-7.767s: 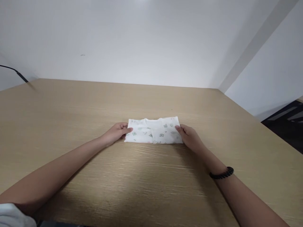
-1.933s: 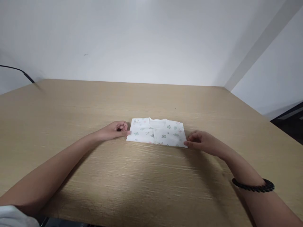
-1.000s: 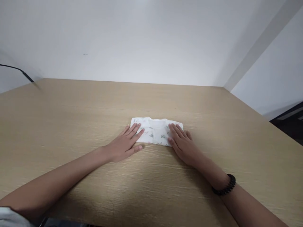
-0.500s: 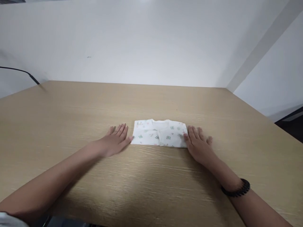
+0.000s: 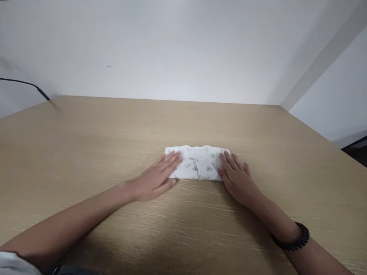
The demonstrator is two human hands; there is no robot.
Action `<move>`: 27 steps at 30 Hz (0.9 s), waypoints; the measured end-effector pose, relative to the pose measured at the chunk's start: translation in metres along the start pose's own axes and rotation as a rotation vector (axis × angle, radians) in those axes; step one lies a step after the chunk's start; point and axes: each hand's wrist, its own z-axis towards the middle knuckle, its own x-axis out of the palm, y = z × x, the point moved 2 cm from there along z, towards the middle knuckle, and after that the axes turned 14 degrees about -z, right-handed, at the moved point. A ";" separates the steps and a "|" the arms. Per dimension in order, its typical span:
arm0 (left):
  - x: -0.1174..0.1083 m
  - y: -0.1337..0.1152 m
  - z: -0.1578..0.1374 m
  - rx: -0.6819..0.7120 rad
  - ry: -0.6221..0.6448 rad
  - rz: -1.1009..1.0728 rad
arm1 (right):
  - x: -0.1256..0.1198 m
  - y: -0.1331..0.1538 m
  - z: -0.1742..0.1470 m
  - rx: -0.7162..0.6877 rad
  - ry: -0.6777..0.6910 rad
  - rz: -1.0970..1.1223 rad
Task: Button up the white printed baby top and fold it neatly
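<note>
A small white baby shirt (image 5: 190, 164) with a scattered print lies folded into a flat, wide strip on the wooden table. Its neckline faces the far side, and a front placket edge shows near the middle. My left hand (image 5: 156, 177) rests with fingers stretched out over the strip's left end, the thumb by its near edge. Over the right end lie the spread fingers of my right hand (image 5: 237, 179). Both hands hide the ends of the cloth. Neither one grips it.
The wooden table (image 5: 114, 130) reaches back to a white wall (image 5: 183, 57). A black cable (image 5: 43, 93) comes down at the far left corner. On my right wrist sits a black coiled band (image 5: 295, 238). A dark object (image 5: 357, 149) stands beyond the right edge.
My left hand has moved right, from beside the folded shirt onto its left end. My right hand has shifted slightly inward, its fingers now lying over the right end.
</note>
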 end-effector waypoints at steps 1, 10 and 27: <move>0.002 -0.004 -0.001 0.026 0.054 0.004 | 0.000 0.003 -0.001 -0.006 0.010 -0.008; -0.002 -0.007 0.000 0.109 -0.010 0.085 | -0.009 0.017 -0.022 0.057 0.128 -0.147; 0.022 -0.010 0.053 -0.198 0.042 0.091 | -0.008 0.034 -0.002 -0.164 -0.009 -0.012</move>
